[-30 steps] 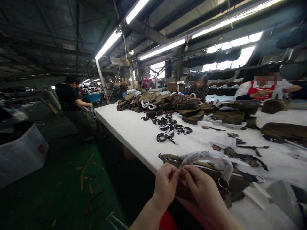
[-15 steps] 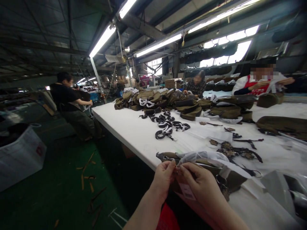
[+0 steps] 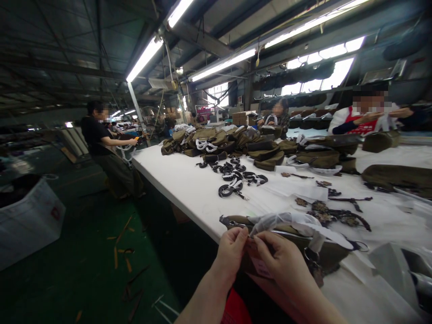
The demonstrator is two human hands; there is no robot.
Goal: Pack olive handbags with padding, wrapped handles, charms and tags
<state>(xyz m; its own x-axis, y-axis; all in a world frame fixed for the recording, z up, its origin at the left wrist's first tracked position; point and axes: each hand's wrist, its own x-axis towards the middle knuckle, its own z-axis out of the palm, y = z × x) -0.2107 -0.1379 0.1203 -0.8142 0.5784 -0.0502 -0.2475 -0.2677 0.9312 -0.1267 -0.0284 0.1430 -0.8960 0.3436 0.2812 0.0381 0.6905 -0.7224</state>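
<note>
An olive-brown bag (image 3: 329, 255) lies at the near edge of the white table (image 3: 189, 186), its handles wrapped in white plastic (image 3: 290, 222). My left hand (image 3: 231, 255) and my right hand (image 3: 281, 263) meet at the bag's near side. Both pinch a small brown tag (image 3: 257, 263) that hangs from the bag; a white label shows on it. The fingers of both hands are closed on the tag.
Coiled black straps (image 3: 236, 177) lie mid-table, with dark camouflage straps (image 3: 334, 213) to the right. Piles of olive bags (image 3: 236, 141) fill the far end. Two people work across the table; another person (image 3: 104, 150) stands at its far left corner. A white bin (image 3: 29, 218) stands on the green floor.
My hands stayed pinched together at the bag's edge, and the tag with its white label came into view between them. The standing person at the far left shifted slightly.
</note>
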